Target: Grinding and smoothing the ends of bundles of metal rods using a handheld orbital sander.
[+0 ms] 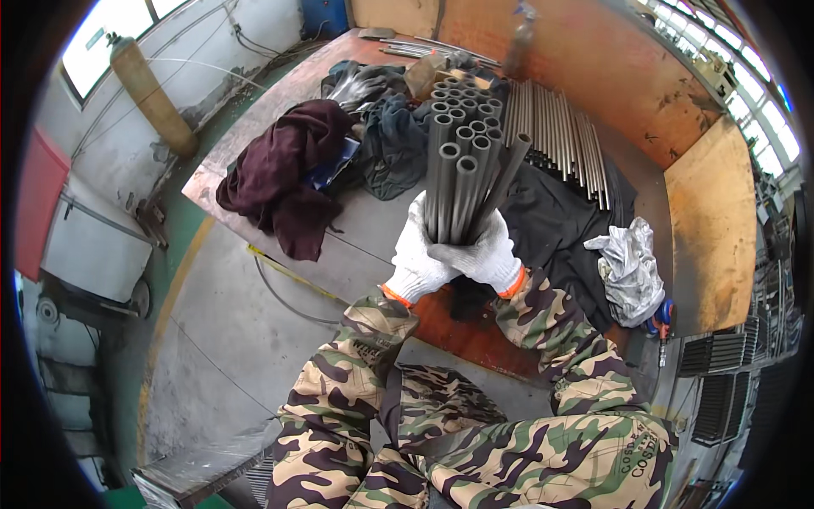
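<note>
Both my hands wear white knitted gloves with orange cuffs. Between them stands a bundle of grey metal tubes, open ends up, with one tube leaning out to the right. My left hand is wrapped round the left side of the bundle's lower part. From the right, my right hand grips the same bundle, its fingers meeting the left hand's. The tubes' lower ends are hidden by the gloves. Just beyond and to the right, a row of similar tubes lies side by side on black cloth.
A maroon cloth and dark rags lie left on the worktable. Wooden boards wall its far and right sides. A crumpled whitish glove and a blue-and-red air tool are at right. A gas cylinder stands far left.
</note>
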Demonstrator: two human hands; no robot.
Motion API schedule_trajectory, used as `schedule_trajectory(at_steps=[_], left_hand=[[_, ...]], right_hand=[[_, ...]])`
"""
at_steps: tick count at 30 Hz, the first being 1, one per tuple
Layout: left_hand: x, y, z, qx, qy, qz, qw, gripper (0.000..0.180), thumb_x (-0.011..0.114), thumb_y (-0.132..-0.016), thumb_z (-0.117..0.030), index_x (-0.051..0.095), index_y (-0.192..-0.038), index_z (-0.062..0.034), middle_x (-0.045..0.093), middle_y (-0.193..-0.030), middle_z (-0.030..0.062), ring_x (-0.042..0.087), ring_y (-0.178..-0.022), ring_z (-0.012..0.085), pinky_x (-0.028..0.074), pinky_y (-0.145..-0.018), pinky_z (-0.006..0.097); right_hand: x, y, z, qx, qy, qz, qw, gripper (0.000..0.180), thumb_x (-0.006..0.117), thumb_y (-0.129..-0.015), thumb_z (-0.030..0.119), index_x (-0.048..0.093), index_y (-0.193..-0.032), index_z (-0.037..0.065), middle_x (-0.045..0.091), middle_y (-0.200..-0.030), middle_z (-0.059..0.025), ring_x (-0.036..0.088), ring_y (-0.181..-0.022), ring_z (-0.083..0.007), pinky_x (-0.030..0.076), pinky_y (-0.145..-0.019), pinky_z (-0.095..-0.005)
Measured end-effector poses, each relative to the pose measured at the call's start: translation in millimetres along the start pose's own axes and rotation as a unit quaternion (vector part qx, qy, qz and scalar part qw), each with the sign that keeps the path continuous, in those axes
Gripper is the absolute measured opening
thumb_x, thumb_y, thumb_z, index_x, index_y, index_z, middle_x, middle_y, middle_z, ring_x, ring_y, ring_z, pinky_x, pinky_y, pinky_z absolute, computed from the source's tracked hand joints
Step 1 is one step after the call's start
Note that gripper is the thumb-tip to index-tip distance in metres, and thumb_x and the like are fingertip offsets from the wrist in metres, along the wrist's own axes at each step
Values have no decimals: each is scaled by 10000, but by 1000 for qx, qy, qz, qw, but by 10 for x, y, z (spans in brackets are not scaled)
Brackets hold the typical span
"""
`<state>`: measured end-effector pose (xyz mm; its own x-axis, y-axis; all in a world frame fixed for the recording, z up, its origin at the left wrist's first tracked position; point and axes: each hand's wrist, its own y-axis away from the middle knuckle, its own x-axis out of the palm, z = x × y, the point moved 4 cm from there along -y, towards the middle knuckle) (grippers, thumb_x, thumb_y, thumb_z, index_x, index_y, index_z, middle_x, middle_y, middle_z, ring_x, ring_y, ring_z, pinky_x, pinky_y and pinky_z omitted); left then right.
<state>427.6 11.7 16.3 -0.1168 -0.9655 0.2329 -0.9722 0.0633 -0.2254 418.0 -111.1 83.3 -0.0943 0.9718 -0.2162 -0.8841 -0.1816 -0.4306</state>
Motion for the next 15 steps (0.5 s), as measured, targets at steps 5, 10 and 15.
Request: schedule_trajectory(at_steps=[5,10,15], left_hand=[[24,93,-151,28,-136,5,990,1077,948,-629,-256,354,-1494,-13,614,-1346,165,633,-1244,266,511,-1056,388],[135,115,179,1,-136,-67,988,996,918,-658,-322,413,-1451,6,659,-1259,193,677,-1169,309,537,-1008,397],[152,209,-28,65,-211,-76,972,931,879,-662,-305,451,-1426,11,661,-1218,225,684,-1108,400,559,-948,436]], right_hand=[[-93,-94,-11,42,17,30,999,752,949,-643,110,568,-1282,0,708,-1189,-116,699,-1064,-213,556,-945,-366],[-121,49,-55,15,-26,-53,998,672,927,-679,64,586,-1252,-14,716,-1168,-134,718,-1018,-215,572,-925,-372],[-132,226,-69,19,-79,-69,994,700,927,-680,51,584,-1285,-29,711,-1162,-138,716,-1011,-229,575,-918,-379]])
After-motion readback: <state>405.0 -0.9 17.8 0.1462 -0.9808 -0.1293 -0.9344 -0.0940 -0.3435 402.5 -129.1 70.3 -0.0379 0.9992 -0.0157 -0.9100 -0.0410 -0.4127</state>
